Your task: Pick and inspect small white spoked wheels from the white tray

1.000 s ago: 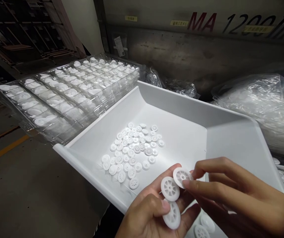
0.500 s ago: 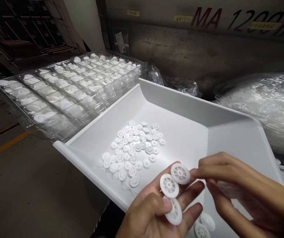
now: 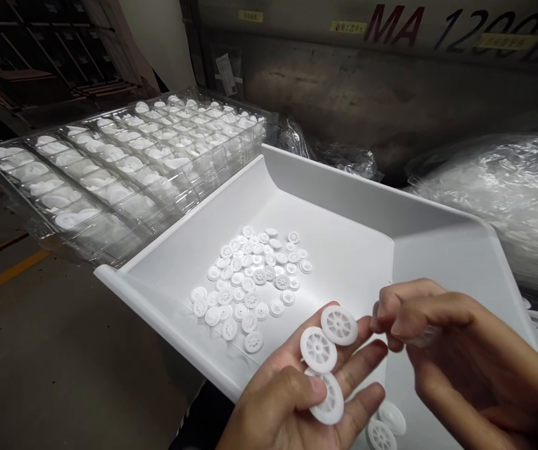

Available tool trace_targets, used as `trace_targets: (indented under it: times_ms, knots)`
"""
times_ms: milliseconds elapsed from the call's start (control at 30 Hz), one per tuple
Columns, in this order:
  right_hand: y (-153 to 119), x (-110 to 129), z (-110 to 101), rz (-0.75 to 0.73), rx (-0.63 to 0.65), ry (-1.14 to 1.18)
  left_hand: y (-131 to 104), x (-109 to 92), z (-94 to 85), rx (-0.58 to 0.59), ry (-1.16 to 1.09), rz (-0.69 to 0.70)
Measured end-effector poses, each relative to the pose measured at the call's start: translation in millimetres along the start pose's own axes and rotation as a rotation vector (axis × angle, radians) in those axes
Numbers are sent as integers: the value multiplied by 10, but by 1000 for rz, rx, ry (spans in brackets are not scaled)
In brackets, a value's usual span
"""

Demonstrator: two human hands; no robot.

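My left hand (image 3: 288,406) is at the bottom centre, palm up, holding three white spoked wheels (image 3: 319,349) fanned between thumb and fingers. My right hand (image 3: 466,356) hovers just right of them with its fingers curled together. A pale blurred piece that looks like another white wheel (image 3: 421,339) shows under those fingers. Both hands are over the near corner of a white tray (image 3: 334,187). A pile of several small white wheels (image 3: 250,281) lies in the tray, left of my hands.
Stacked clear blister trays (image 3: 123,162) filled with white parts stand at the left. Clear plastic bags (image 3: 494,200) of parts lie at the right. Two loose wheels (image 3: 384,426) lie below my hands. A grey machine (image 3: 391,81) stands behind; concrete floor with a yellow line (image 3: 1,281) lies left.
My right hand let go of the top wheel, leaving it in my left hand, and drew back to the right with its fingers curling in. The left hand barely moved.
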State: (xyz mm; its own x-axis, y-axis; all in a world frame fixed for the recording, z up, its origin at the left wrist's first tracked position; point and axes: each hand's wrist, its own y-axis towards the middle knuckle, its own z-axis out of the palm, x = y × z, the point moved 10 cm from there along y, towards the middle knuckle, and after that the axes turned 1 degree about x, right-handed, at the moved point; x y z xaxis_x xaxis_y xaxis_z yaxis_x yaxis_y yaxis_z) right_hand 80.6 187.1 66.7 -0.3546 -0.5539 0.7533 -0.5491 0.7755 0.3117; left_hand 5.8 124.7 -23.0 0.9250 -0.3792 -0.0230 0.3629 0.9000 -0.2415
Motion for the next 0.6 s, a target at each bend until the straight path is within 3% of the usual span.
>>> trace_targets:
  times_ms: [100, 300, 500, 600]
  knots:
    - [-15, -16, -23, 30, -105, -6, -9, -13, 0, -3, -20, 18]
    - [-71, -19, 80, 127, -179, 88, -18, -71, 17, -25, -27, 102]
    - [-140, -182, 285, 488, -144, 262, -17, -78, 34, -32, 3, 159]
    - [-126, -180, 342, 532, -121, 320, -23, -68, 25, -54, 38, 153]
